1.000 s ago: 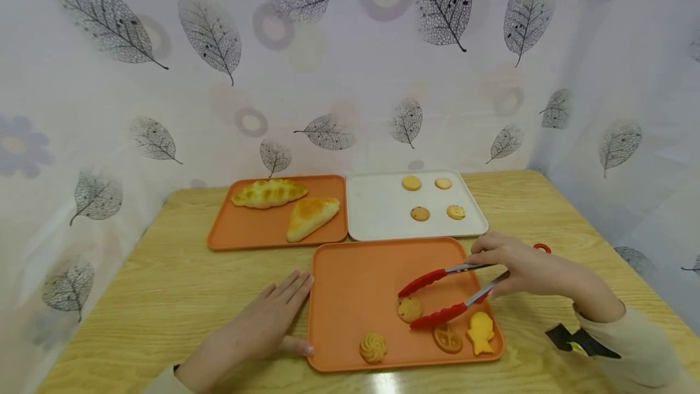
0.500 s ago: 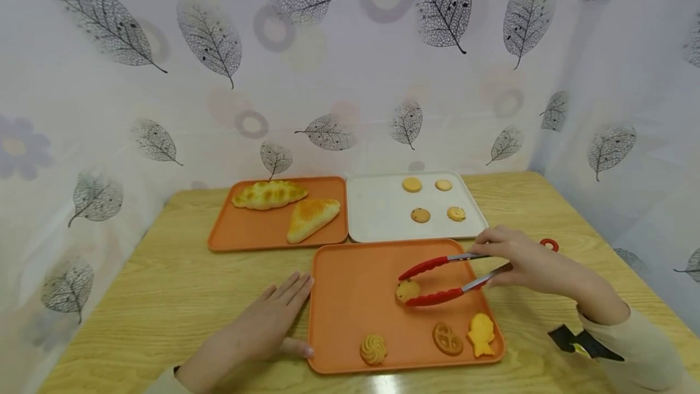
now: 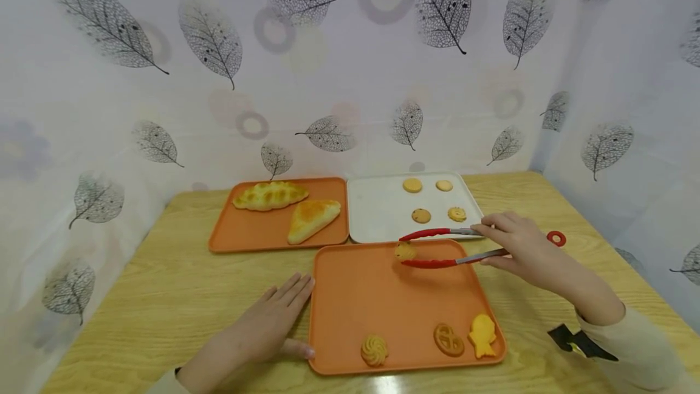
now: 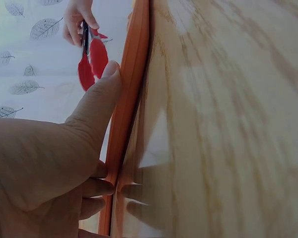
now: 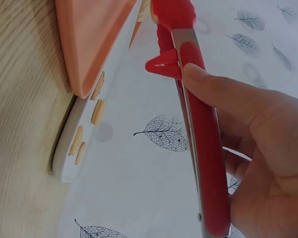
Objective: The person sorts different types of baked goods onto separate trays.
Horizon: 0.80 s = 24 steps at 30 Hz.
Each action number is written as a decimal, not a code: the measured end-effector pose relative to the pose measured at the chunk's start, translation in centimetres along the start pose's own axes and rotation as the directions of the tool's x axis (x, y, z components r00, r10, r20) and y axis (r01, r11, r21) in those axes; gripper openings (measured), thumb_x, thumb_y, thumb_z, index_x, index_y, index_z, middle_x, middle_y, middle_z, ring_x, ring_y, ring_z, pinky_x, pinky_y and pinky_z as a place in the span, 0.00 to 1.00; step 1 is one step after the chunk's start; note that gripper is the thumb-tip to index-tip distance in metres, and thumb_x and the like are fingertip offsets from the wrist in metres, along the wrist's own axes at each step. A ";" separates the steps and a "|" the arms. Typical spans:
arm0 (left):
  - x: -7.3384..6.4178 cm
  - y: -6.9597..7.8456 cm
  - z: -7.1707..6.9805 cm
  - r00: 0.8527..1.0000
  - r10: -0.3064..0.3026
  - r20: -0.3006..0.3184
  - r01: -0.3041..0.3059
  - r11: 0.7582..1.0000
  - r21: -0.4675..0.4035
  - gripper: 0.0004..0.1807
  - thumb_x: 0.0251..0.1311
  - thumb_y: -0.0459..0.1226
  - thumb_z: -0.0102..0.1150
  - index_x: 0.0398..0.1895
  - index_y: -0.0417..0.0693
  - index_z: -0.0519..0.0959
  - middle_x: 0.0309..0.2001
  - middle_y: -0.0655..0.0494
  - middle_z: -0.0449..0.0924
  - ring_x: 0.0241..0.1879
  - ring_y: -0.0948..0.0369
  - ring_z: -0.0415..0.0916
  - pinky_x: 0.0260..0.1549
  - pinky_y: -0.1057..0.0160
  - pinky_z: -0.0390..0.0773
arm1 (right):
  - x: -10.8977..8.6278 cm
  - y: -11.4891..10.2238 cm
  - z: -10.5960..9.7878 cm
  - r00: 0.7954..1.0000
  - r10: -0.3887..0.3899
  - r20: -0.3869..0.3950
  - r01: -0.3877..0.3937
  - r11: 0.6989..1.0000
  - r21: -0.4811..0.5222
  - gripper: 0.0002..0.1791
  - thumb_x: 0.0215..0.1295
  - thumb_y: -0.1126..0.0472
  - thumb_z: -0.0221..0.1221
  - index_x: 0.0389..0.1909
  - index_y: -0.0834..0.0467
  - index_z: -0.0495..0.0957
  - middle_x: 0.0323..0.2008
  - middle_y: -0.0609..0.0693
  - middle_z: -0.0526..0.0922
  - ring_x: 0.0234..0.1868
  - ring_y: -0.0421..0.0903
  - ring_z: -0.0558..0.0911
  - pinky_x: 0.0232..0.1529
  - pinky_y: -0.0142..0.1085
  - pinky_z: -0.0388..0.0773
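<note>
My right hand (image 3: 519, 245) grips red-and-silver tongs (image 3: 432, 264); in the right wrist view the thumb lies along the red handle (image 5: 208, 153). A round cookie with dark specks (image 3: 404, 252) is between the tong tips, above the far part of the near orange tray (image 3: 350, 297). My left hand (image 3: 268, 321) lies at that tray's left edge with fingers straight, thumb against the rim in the left wrist view. On the near tray lie a swirl cookie (image 3: 374, 350), a pretzel-shaped cookie (image 3: 448, 340) and a yellow fish-shaped piece (image 3: 482, 335).
Behind, a white tray (image 3: 377, 208) holds several small cookies on its right half. Beside it a second orange tray (image 3: 246, 233) bears a long braided bread (image 3: 270, 195) and a triangular pastry (image 3: 313, 221). A leaf-patterned cloth (image 3: 350, 65) hangs behind the wooden table (image 3: 180, 278).
The tongs and the speckled cookie have risen and moved away from me, from the near tray's middle toward its far edge. My left hand has stayed in place.
</note>
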<state>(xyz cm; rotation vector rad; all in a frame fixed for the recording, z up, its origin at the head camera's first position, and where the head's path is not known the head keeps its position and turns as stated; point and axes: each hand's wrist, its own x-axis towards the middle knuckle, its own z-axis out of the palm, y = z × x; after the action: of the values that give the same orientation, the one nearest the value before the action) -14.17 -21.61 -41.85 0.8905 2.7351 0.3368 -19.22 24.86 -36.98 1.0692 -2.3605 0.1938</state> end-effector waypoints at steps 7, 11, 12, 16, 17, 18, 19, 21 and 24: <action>0.0 -0.1 0.0 1.000 0.006 0.002 -0.006 1.000 -0.001 0.63 0.48 0.73 0.50 0.77 0.40 0.47 0.78 0.42 0.46 0.77 0.44 0.43 0.66 0.34 0.59 | 0.2 0.3 0.4 0.996 0.075 -0.044 -0.077 0.996 -0.043 0.30 0.46 0.48 0.71 0.49 0.61 0.82 0.44 0.53 0.79 0.42 0.52 0.75 0.33 0.44 0.66; 0.1 -0.1 0.0 1.000 0.006 -0.001 -0.006 1.000 0.008 0.63 0.49 0.73 0.50 0.77 0.40 0.47 0.78 0.42 0.46 0.77 0.44 0.43 0.66 0.34 0.59 | 0.5 0.7 0.6 0.992 0.107 -0.068 -0.111 0.993 -0.048 0.36 0.58 0.35 0.49 0.48 0.62 0.82 0.44 0.54 0.79 0.42 0.55 0.75 0.32 0.48 0.67; 0.1 -0.1 0.0 1.000 0.006 -0.003 -0.006 1.000 0.009 0.63 0.49 0.73 0.50 0.77 0.40 0.47 0.78 0.42 0.46 0.77 0.44 0.43 0.66 0.34 0.59 | 0.7 0.9 0.7 0.991 0.108 -0.077 -0.112 0.992 -0.051 0.38 0.59 0.34 0.43 0.47 0.62 0.82 0.43 0.55 0.79 0.42 0.56 0.76 0.31 0.50 0.68; 0.0 0.1 -0.2 1.000 -0.001 0.000 0.001 1.000 -0.005 0.63 0.48 0.73 0.50 0.77 0.41 0.47 0.78 0.43 0.46 0.77 0.45 0.44 0.66 0.35 0.59 | 1.6 1.4 1.0 0.990 0.095 -0.108 -0.103 0.992 -0.068 0.42 0.61 0.32 0.38 0.47 0.64 0.82 0.42 0.58 0.79 0.40 0.57 0.76 0.30 0.52 0.69; -0.1 0.1 -0.3 1.000 -0.002 0.002 0.002 1.000 -0.009 0.63 0.48 0.73 0.50 0.77 0.41 0.47 0.78 0.43 0.46 0.77 0.45 0.44 0.66 0.35 0.59 | 1.9 1.6 1.1 0.989 0.091 -0.115 -0.100 0.992 -0.071 0.42 0.61 0.32 0.38 0.46 0.64 0.82 0.42 0.58 0.79 0.39 0.57 0.76 0.29 0.51 0.69; -0.1 0.2 -0.3 1.000 -0.003 0.003 0.003 1.000 -0.009 0.63 0.48 0.73 0.50 0.77 0.41 0.47 0.78 0.43 0.46 0.77 0.45 0.44 0.66 0.35 0.59 | 2.1 1.7 1.2 0.989 0.085 -0.122 -0.095 0.993 -0.074 0.42 0.61 0.32 0.38 0.46 0.65 0.82 0.41 0.59 0.79 0.39 0.57 0.75 0.29 0.51 0.69; -0.1 0.2 -0.4 1.000 -0.005 0.005 0.005 1.000 -0.011 0.63 0.48 0.73 0.50 0.78 0.41 0.47 0.78 0.43 0.46 0.77 0.45 0.44 0.66 0.35 0.59 | 2.4 1.9 1.4 0.989 0.081 -0.127 -0.091 0.993 -0.075 0.42 0.62 0.32 0.38 0.47 0.65 0.82 0.41 0.59 0.79 0.39 0.57 0.75 0.29 0.51 0.70; -0.1 0.2 -0.4 1.000 -0.005 0.007 0.005 1.000 -0.008 0.63 0.48 0.73 0.50 0.78 0.41 0.47 0.78 0.43 0.46 0.77 0.45 0.44 0.66 0.35 0.59 | 2.9 2.2 1.7 0.988 0.072 -0.137 -0.082 0.994 -0.067 0.41 0.62 0.34 0.41 0.47 0.66 0.82 0.41 0.60 0.79 0.38 0.58 0.75 0.30 0.51 0.70; -0.1 0.2 -0.3 1.000 -0.006 0.007 0.006 1.000 -0.002 0.64 0.48 0.73 0.50 0.78 0.41 0.46 0.78 0.43 0.46 0.77 0.45 0.44 0.66 0.35 0.59 | 3.7 2.7 2.1 0.987 0.068 -0.145 -0.079 0.994 -0.071 0.32 0.58 0.41 0.57 0.48 0.67 0.81 0.42 0.61 0.79 0.39 0.59 0.76 0.32 0.53 0.72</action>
<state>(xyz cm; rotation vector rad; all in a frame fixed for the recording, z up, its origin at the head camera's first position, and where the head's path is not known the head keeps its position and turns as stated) -14.02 -21.55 -41.43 0.8806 2.7298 0.3347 -24.06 23.62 -36.57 0.9030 -2.2614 0.1983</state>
